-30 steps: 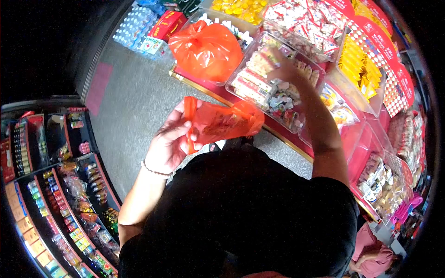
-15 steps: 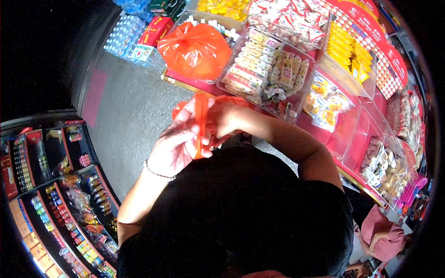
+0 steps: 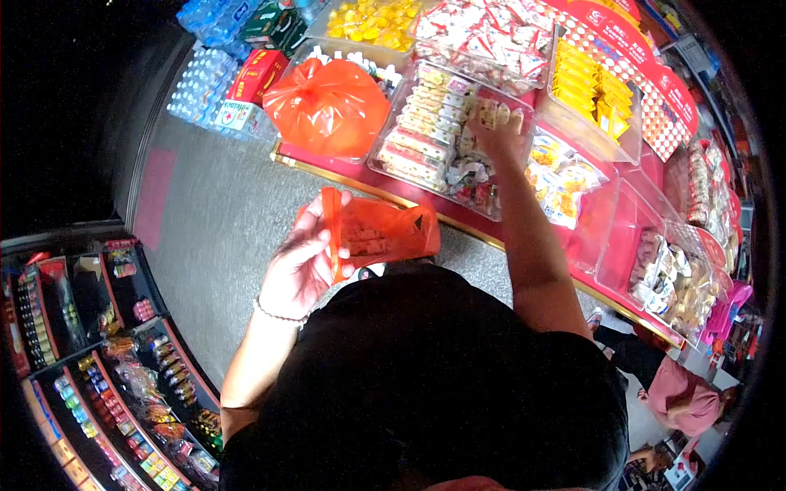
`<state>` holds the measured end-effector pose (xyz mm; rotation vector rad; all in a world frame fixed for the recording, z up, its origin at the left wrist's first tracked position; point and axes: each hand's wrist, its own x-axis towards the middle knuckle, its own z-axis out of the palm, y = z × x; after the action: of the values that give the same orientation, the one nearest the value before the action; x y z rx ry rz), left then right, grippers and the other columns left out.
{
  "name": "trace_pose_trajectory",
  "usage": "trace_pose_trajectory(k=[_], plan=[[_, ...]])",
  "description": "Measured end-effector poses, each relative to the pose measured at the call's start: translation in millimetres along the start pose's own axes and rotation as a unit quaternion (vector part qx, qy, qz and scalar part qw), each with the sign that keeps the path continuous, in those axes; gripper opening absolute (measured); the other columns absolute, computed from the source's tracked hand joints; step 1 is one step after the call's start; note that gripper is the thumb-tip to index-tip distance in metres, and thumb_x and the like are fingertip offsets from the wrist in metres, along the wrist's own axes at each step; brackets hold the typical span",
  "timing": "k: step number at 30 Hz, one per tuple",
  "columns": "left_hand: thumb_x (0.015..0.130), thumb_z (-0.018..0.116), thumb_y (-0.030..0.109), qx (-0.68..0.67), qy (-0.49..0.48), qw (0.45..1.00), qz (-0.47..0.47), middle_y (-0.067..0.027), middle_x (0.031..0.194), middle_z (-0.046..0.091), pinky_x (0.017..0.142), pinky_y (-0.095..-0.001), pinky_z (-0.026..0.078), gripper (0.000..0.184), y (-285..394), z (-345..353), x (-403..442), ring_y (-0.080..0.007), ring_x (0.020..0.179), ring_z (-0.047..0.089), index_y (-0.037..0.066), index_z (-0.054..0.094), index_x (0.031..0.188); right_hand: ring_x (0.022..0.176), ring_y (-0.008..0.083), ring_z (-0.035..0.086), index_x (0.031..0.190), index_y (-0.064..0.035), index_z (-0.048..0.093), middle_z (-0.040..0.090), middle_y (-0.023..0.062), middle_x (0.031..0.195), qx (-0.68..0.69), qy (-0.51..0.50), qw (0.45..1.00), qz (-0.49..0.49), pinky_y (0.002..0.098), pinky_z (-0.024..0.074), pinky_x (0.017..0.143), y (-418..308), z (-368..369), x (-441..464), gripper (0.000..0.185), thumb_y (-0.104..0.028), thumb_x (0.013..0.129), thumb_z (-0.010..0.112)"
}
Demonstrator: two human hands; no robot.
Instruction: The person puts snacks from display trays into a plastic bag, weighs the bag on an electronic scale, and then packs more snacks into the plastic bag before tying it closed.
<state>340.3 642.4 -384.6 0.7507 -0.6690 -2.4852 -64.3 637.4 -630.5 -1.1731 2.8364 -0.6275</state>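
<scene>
My left hand (image 3: 296, 266) grips the edge of an orange plastic bag (image 3: 393, 225) in front of my body. The bag's mouth is spread, and some wrapped pieces show dimly through its film. My right hand (image 3: 497, 141) reaches into a clear plastic bin at the right-hand pile of wrapped snack bars (image 3: 494, 114). Its fingers are blurred and partly hidden, so their grip does not show. Beside that pile lies a row of similar wrapped snack bars (image 3: 432, 106). A full, knotted orange bag (image 3: 327, 110) sits just left of the bin.
Bins of yellow-wrapped sweets (image 3: 372, 23), red-and-white packets (image 3: 483, 33) and yellow packets (image 3: 591, 90) crowd the red display table. Its gold-trimmed edge (image 3: 344, 172) runs before me. Bottled water packs (image 3: 202, 86) stand at far left, stocked shelves (image 3: 123, 376) lower left. A person in pink (image 3: 684, 397) is at right.
My right hand has left the orange bag and moved up and right into the snack bin. My left hand still holds the bag, which now hangs wider and in full view.
</scene>
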Motion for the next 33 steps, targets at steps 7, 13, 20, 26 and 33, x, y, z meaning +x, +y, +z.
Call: trace_pose_trajectory(k=[7, 13, 20, 26, 33], plan=[[0.092, 0.053, 0.008, -0.012, 0.007, 0.999, -0.032, -0.0052, 0.142, 0.043, 0.072, -0.0373, 0.056, 0.060, -6.1, -7.2, 1.4, -0.0187, 0.086, 0.065, 0.006, 0.027, 0.146, 0.123, 0.0336, 0.052, 0.142, -0.0116, 0.040, 0.052, 0.0099, 0.138, 0.010, -0.028, 0.966, 0.257, 0.0487, 0.0439, 0.098, -31.2, -50.7, 5.0, 0.071, -0.057, 0.088, 0.051], [0.089, 0.057, 0.017, 0.040, 0.027, 0.998, -0.036, -0.0133, 0.129, 0.051, 0.071, -0.0325, 0.051, 0.064, -9.9, -3.7, 6.2, -0.0176, 0.085, 0.059, 0.004, 0.030, 0.145, 0.125, 0.0344, 0.051, 0.139, -0.0226, 0.047, 0.047, 0.0112, 0.142, -0.119, -0.272, 0.946, 0.131, 0.0548, 0.0443, 0.098, -79.9, -116.0, 9.8, 0.074, -0.056, 0.075, 0.067], [0.090, 0.057, 0.018, 0.050, 0.037, 0.997, -0.036, -0.0119, 0.129, 0.050, 0.070, -0.0317, 0.052, 0.063, -5.2, 0.7, 10.1, -0.0162, 0.085, 0.059, 0.005, 0.030, 0.145, 0.126, 0.0331, 0.051, 0.137, -0.0228, 0.049, 0.048, 0.0120, 0.141, -0.098, -0.288, 0.952, 0.042, 0.0536, 0.0447, 0.098, -44.9, -71.6, 33.3, 0.071, -0.053, 0.076, 0.067], [0.091, 0.057, 0.017, 0.041, 0.049, 0.997, -0.048, -0.0102, 0.132, 0.050, 0.073, -0.0335, 0.054, 0.065, -7.3, 2.8, 18.0, -0.0159, 0.085, 0.061, 0.007, 0.027, 0.148, 0.125, 0.0325, 0.051, 0.136, -0.0222, 0.050, 0.049, 0.0124, 0.140, -0.092, -0.312, 0.945, 0.033, 0.0532, 0.0450, 0.097, -31.9, -68.6, 46.5, 0.068, -0.051, 0.077, 0.066], [0.095, 0.053, 0.012, 0.002, 0.020, 0.997, -0.069, -0.0040, 0.141, 0.045, 0.075, -0.0407, 0.055, 0.057, -2.5, -0.7, 21.0, -0.0179, 0.089, 0.064, 0.010, 0.030, 0.146, 0.125, 0.0317, 0.052, 0.136, -0.0215, 0.051, 0.050, 0.0129, 0.139, -0.110, -0.296, 0.949, 0.020, 0.0526, 0.0455, 0.097, -41.2, -62.4, 45.3, 0.064, -0.048, 0.079, 0.064]])
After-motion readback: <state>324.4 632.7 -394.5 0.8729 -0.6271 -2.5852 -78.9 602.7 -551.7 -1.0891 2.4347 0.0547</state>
